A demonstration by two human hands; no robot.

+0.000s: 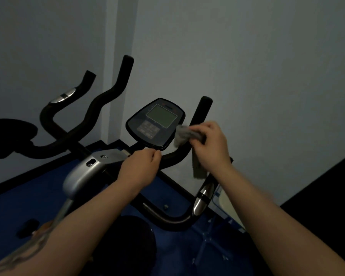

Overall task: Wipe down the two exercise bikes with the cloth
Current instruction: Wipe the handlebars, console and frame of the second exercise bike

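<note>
While the right hand grips the cloth beside the console, left-hand fingers curl on the handlebar.

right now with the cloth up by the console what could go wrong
1. The cloth in the right hand sits at the edge of the console; a hard wipe could press its buttons.
2. A tail of cloth hangs below the hand and might snag on the handlebar.
3. The left hand grips just under the console, so a sweeping stroke may bump it.
</note>
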